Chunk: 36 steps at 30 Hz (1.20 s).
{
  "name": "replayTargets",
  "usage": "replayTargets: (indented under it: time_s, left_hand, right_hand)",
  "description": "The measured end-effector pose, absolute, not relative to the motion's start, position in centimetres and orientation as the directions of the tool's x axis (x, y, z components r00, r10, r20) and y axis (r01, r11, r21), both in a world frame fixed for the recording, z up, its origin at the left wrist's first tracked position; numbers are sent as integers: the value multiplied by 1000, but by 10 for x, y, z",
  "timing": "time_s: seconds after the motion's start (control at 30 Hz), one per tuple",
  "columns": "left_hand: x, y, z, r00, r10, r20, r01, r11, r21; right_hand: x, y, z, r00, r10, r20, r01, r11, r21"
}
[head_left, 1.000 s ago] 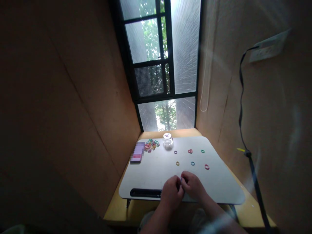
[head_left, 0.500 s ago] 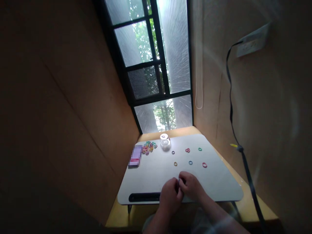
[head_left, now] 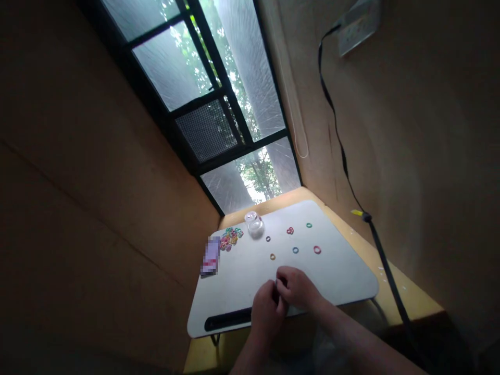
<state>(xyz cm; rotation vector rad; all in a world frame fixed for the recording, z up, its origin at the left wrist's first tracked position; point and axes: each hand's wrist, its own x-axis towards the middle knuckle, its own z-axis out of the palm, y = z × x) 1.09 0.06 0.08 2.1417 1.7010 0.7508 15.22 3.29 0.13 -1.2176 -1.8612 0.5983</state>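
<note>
My left hand (head_left: 269, 308) and my right hand (head_left: 296, 287) meet above the near edge of the white lap table (head_left: 234, 281). Both are closed, fingertips pinched together, and whatever sits between them is too small and hidden to name. Just beyond them lie separate small rings: a yellow ring (head_left: 272, 257), a blue ring (head_left: 296, 250), a pink ring (head_left: 317, 250), a dark ring (head_left: 267, 239), a red cluster of rings (head_left: 289, 230) and a green ring (head_left: 309, 225).
A heap of colourful rings (head_left: 230, 238) lies at the far left beside a phone-like purple object (head_left: 211, 256), which is blurred. A clear jar (head_left: 255, 226) stands near the back edge. A black slot (head_left: 227, 319) runs along the front; a dark cable (head_left: 377, 245) hangs at right.
The view has tilted and shifted, so the table appears turned. My hands stay pinched together in about the same place over the table, and the rings lie as before.
</note>
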Motion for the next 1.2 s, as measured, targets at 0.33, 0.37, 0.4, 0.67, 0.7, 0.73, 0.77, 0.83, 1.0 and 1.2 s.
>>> replayTargets:
  time_s: [0.33, 0.37, 0.4, 0.67, 0.7, 0.73, 0.77, 0.83, 1.0, 1.2]
  left_hand:
    - [13, 6, 4, 147, 972, 183, 788, -227, 572]
    - [12, 6, 3, 146, 972, 186, 788, -227, 573]
    - [11, 6, 2, 146, 971, 189, 786, -230, 574]
    - [8, 4, -3, 157, 963, 218, 761, -259, 594]
    - [8, 4, -4, 155, 963, 222, 761, -259, 595]
    - [7, 4, -4, 152, 963, 225, 761, -259, 595]
    - [7, 4, -4, 150, 962, 226, 760, -259, 597]
    - [6, 3, -5, 147, 962, 230, 754, -259, 604]
    - [5, 2, -3, 141, 960, 241, 732, -265, 628]
    - [5, 2, -1, 138, 959, 246, 718, -268, 643]
  right_hand:
    - [153, 35, 3, -196, 918, 343, 554, 393, -734]
    - [153, 35, 3, -198, 919, 340, 553, 391, -735]
    - [153, 35, 3, -197, 920, 339, 552, 390, -737]
    - [151, 34, 0, -198, 913, 356, 557, 404, -726]
    - [151, 34, 0, -197, 913, 358, 560, 405, -723]
    - [150, 34, 0, -196, 912, 360, 564, 405, -720]
    - [150, 34, 0, -195, 912, 361, 569, 405, -716]
    - [150, 34, -1, -194, 910, 366, 577, 407, -708]
    - [149, 35, -3, -202, 905, 374, 593, 417, -689]
    - [148, 35, -5, -202, 904, 376, 599, 418, -683]
